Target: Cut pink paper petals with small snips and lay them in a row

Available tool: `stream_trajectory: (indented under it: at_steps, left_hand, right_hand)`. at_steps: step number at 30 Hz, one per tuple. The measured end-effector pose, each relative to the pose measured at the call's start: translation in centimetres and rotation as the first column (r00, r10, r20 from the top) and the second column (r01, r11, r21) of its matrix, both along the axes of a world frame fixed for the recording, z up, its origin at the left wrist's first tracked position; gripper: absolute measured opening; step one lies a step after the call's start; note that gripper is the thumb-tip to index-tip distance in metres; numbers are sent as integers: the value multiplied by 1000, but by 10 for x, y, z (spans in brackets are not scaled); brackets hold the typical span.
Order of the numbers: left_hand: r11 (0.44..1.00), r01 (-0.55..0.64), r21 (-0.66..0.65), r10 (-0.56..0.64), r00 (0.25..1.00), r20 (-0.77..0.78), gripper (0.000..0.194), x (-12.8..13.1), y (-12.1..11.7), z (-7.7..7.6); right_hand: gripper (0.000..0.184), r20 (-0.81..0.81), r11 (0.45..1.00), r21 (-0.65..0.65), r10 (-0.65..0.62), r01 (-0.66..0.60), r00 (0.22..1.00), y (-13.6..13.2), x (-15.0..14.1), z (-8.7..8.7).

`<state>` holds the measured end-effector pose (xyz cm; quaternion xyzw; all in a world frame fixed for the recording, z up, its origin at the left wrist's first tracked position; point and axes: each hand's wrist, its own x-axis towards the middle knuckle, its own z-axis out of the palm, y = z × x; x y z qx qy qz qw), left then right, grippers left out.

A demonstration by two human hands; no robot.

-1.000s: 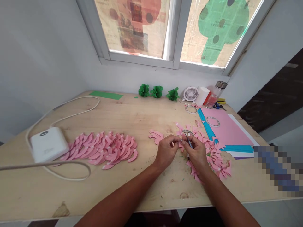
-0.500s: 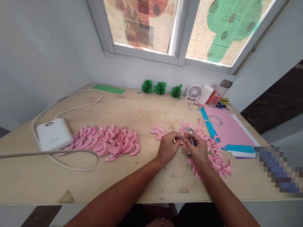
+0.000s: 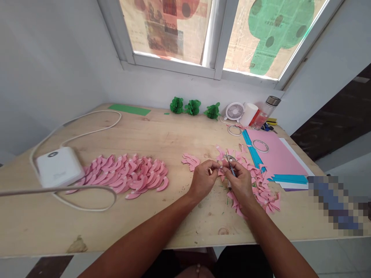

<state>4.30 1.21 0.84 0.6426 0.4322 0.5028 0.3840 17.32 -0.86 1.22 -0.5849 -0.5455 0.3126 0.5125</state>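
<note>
My left hand (image 3: 203, 178) is closed in a pinch, with its fingertips on a small pale bit too tiny to name. Its tips meet those of my right hand (image 3: 240, 182), which is also closed and has a slim pair of scissors (image 3: 231, 166) held in its fingers, blades pointing away from me. Pink paper scraps (image 3: 265, 193) lie around and under the right hand. Just left of my left hand sits a small group of pink cut pieces (image 3: 190, 160). Farther left, many curved pink paper strips (image 3: 139, 175) overlap in rows, several with whitish ends.
A white box-shaped device (image 3: 59, 166) with a looping cable (image 3: 84, 209) lies at left. Along the wall stand green paper ornaments (image 3: 193, 107), a small fan (image 3: 234, 111) and a bottle (image 3: 266, 112). A tape roll (image 3: 260, 146) rests on pink sheets (image 3: 279, 158) at right.
The whole view has shifted slightly, so things appear a little farther left. Both hands keep nearly the same pose, fingertips together, with the scissors still in the right.
</note>
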Motion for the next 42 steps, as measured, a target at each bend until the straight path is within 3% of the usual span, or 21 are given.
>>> stream_trajectory:
  at_steps: [14, 20, 25, 30, 36, 42]
  left_hand:
    - [1000, -8, 17, 9, 999, -32, 15, 1, -2, 3]
    - [1000, -8, -26, 10, 998, 54, 18, -3, 2, 0]
    - [999, -15, -38, 16, 999, 41, 20, -6, 5, 2]
    - [997, 47, -55, -44, 998, 48, 22, -6, 4, 3]
    - [987, 83, -134, -76, 995, 60, 28, -5, 4, 3]
    - [985, 97, -140, -87, 993, 79, 28, -5, 4, 4]
  right_hand:
    - [17, 53, 996, 10, 92, -93, 994, -2, -2, 4]
    - [17, 13, 994, 26, 103, -103, 995, -4, -3, 6]
    - [17, 57, 994, 74, 70, -74, 996, -4, -1, 5]
    - [11, 116, 974, 219, 32, -57, 993, -2, -1, 9]
    - [10, 128, 981, 169, 73, -94, 989, -1, 0, 6]
    - [11, 84, 995, 87, 36, -44, 996, 0, -1, 0]
